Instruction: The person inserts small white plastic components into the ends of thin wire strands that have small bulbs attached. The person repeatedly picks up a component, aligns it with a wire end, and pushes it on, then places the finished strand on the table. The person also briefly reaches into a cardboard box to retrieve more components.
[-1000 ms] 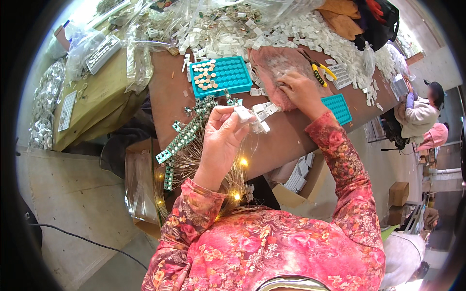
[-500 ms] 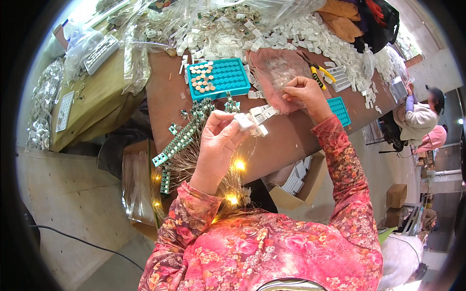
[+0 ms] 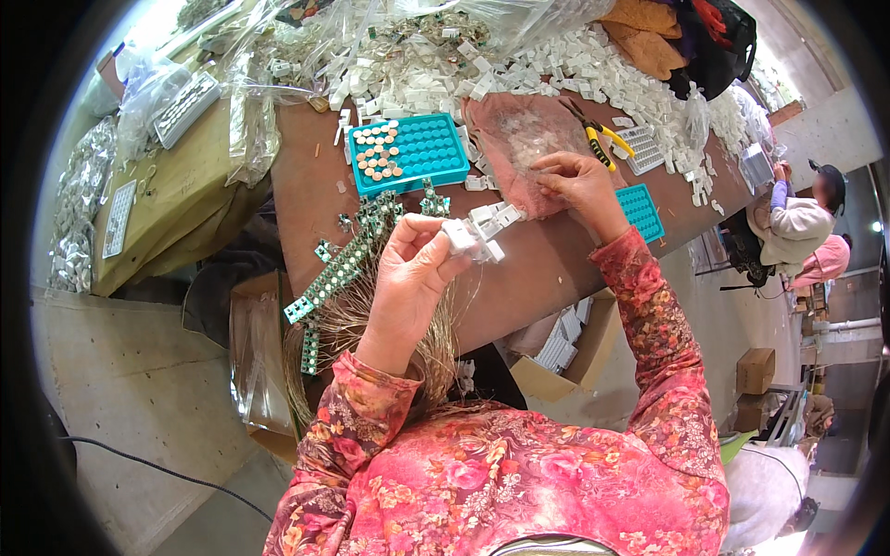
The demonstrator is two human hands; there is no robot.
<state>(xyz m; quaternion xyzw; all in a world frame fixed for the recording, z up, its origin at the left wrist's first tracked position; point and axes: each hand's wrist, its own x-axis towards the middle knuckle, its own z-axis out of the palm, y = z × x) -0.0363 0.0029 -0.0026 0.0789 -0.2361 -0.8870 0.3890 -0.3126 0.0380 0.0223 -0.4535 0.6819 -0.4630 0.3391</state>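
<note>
My left hand (image 3: pixel 405 283) pinches a white plastic battery case (image 3: pixel 475 235) between thumb and fingers, its hinged parts spread toward the right. To the right, my right hand (image 3: pixel 586 193) hovers at the edge of a pink cloth (image 3: pixel 508 119), thumb and fingertips pressed together. Whatever they hold, if anything, is too small to make out. Beyond my left hand stands a teal tray (image 3: pixel 434 148) with round coin cells (image 3: pixel 378 156) in its left part. Strips of green circuit boards (image 3: pixel 336 275) lie beside that hand, with thin copper-coloured wires (image 3: pixel 345 326) hanging below.
White plastic cases (image 3: pixel 417 79) are heaped along the table's far side. Yellow-handled pliers (image 3: pixel 601 148), a grey tray (image 3: pixel 642 148) and a smaller teal tray (image 3: pixel 640 212) lie to the right. A cardboard box (image 3: pixel 565 357) stands below the table edge. Another person (image 3: pixel 795 218) sits far right.
The small yellow lights glowing among the wires below my left hand are now dark. My right hand's fingers have shifted slightly; the left still holds the white case.
</note>
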